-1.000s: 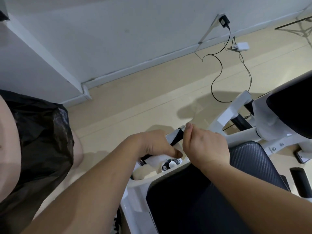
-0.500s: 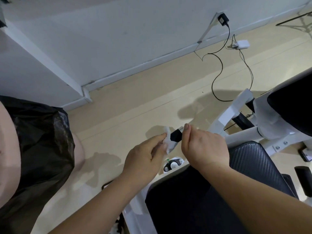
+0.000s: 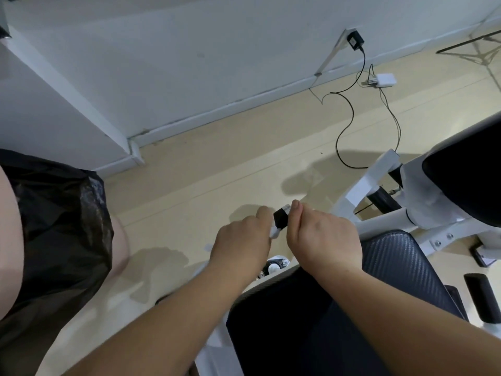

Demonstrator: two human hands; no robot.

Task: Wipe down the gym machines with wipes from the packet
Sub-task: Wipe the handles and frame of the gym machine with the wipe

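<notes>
With left hand (image 3: 241, 240) pinches white wipe (image 3: 274, 234) against black handle (image 3: 280, 219), with right hand (image 3: 322, 234) grips its end, above padded seat (image 3: 393, 256)

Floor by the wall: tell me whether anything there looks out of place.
A black cable trails in loose loops from the plug across the floor toward the machine, and a white adapter lies loose beside it: possibly a trip hazard.

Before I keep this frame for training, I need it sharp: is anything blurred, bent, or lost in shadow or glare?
Head view: left hand, right hand and the wipe are fairly sharp; the forearms near the lens go soft; the wide lens slightly bows the skirting; soft shadows fall on the floor; the bag shows faint sheen, no glare.
</notes>
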